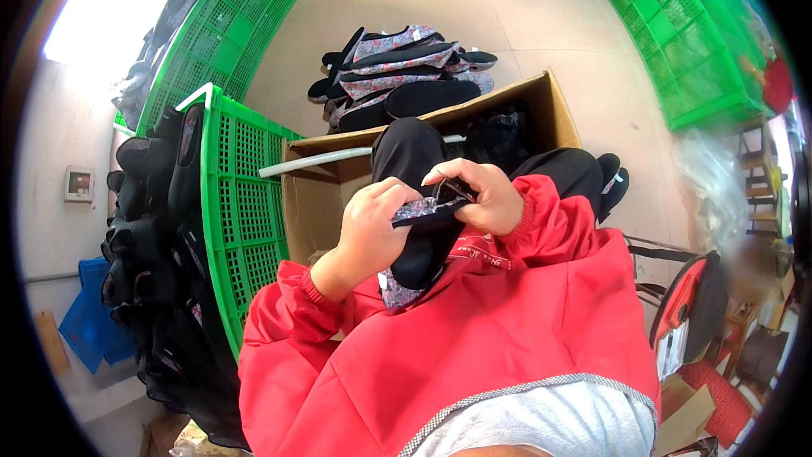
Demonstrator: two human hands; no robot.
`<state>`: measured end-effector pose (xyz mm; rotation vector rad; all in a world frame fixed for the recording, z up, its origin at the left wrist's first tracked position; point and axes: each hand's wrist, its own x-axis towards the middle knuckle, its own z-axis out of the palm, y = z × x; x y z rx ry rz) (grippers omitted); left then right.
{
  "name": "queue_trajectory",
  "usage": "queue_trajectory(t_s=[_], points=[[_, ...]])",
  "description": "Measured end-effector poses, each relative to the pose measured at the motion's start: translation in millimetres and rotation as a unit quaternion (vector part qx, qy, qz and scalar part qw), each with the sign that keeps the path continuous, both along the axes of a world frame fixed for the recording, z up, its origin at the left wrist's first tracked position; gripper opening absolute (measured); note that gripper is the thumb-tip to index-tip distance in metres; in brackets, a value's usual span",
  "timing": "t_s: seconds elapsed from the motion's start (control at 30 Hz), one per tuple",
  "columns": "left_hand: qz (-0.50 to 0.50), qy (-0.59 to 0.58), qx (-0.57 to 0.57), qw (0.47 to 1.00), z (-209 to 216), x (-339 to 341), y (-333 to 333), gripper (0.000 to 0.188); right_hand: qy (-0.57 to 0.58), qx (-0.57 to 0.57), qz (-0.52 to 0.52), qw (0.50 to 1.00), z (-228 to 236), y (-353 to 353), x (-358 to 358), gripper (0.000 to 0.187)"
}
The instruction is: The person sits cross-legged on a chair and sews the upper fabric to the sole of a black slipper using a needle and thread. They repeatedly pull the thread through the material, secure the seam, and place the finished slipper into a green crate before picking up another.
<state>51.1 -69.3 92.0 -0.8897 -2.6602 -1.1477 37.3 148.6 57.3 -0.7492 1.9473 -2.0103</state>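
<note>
A black-soled slipper [427, 245] was gripped by left hand [372, 228] and right hand [478, 195] at its floral edge; trimming judged underway; steady hold needed next.

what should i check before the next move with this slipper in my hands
1. Left hand has a firm grip on the slipper: ok, fingers wrap its edge.
2. Right hand pinches the slipper's rim: ok, though what is between the fingertips: cannot tell.
3. Slipper sole faces up and is in plain sight: ok.
4. Cardboard box sits open in front of the knees: ok.
5. Room left in the box: cannot tell, the legs hide most of it.
6. Pile of slippers on the floor beyond the box stays stacked: ok.
</note>
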Motion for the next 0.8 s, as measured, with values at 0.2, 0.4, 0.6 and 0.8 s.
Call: queue_trajectory(t_s=[0.2,0.4,0.6,0.8], points=[[0.078,-0.52,0.239,0.816,-8,11,-18,0.008,-0.204,-0.164,0.123,0.957,-27,-19,-13,0.05],[0.029,-0.66,0.484,0.574,-6,16,-19,0.027,-0.236,-0.152,0.127,0.951,-43,-27,-19,0.042],[-0.043,-0.676,0.548,0.491,-34,19,-22,0.059,-0.339,-0.217,0.125,0.907,-54,-28,-11,0.037],[0.0,-0.677,0.617,0.402,-66,35,-20,0.067,-0.358,-0.245,0.133,0.891,-59,-27,-2,0.04]])
